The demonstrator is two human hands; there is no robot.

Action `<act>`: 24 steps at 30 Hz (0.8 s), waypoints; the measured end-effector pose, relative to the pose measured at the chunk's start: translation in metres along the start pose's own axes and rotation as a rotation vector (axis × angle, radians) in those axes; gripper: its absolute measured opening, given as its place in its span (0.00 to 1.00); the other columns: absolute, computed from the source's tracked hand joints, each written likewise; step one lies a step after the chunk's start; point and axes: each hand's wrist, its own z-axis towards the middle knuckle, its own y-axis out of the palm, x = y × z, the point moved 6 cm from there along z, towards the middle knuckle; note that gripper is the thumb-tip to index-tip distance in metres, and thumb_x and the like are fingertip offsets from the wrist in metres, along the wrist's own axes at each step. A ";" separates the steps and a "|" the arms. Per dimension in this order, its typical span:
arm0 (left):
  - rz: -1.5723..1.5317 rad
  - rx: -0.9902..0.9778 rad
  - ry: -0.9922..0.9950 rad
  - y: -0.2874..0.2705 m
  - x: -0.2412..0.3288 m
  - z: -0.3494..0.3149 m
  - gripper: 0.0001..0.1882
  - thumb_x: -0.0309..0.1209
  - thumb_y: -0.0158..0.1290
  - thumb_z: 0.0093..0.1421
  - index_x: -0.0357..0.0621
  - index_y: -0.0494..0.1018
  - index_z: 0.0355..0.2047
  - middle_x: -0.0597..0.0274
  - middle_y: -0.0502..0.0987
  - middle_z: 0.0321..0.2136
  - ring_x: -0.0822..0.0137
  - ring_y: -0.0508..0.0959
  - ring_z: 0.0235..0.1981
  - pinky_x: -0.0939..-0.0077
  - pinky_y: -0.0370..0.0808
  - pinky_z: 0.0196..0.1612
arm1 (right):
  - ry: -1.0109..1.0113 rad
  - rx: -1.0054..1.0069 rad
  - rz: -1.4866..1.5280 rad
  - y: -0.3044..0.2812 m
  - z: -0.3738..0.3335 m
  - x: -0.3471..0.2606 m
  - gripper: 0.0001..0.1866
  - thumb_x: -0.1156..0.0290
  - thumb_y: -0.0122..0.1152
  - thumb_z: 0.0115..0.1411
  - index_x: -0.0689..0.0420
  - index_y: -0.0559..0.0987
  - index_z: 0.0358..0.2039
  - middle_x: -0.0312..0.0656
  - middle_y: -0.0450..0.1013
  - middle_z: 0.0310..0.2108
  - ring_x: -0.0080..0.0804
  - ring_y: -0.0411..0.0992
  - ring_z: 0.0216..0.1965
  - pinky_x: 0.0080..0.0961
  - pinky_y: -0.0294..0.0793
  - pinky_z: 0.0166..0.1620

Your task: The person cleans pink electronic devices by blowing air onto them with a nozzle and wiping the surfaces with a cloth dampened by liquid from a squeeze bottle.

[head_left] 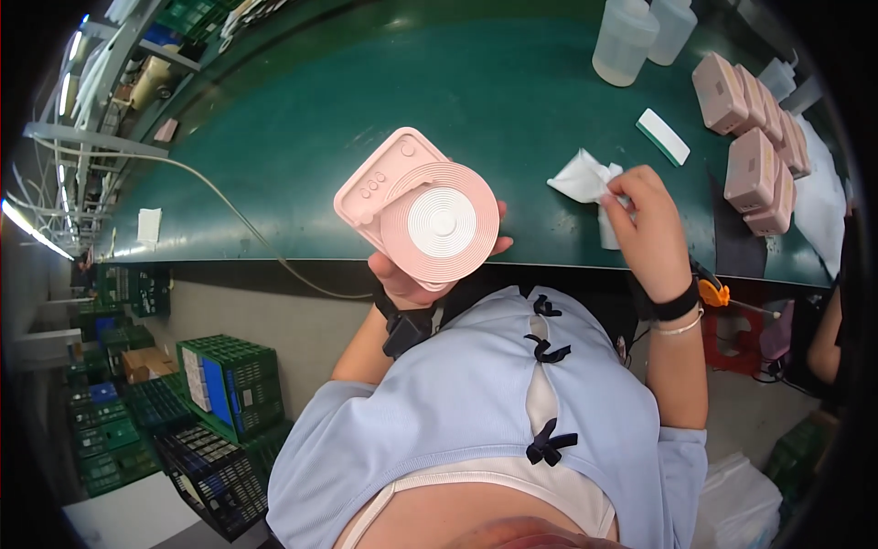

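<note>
My left hand (409, 285) holds up a pink toy-like record player (441, 224) from below, its fingers wrapped round the back and edge. A round ridged disc with a white centre covers much of its face, with a pink tone arm and several small round knobs beside it. My right hand (651, 229) pinches a crumpled white wipe (580, 177) between thumb and fingers, just over the green table. Another white piece, partly hidden by that hand, shows below the wipe; I cannot make out its kind.
Several pink box-shaped units (755, 174) stand at the right, near a white-and-green block (663, 137). Translucent bottles (626, 44) stand at the far right. A pale cable (215, 188) crosses the green table (302, 101) at left. Green crates (233, 384) are stacked on the floor.
</note>
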 end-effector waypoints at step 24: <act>-0.066 0.020 -0.071 0.005 -0.007 -0.006 0.55 0.43 0.73 0.42 0.39 0.55 0.66 0.49 0.66 0.61 0.54 0.70 0.61 0.56 0.68 0.65 | -0.807 0.092 0.268 0.038 -0.030 -0.108 0.20 0.73 0.62 0.57 0.59 0.77 0.51 0.47 0.73 0.57 0.47 0.69 0.61 0.43 0.65 0.63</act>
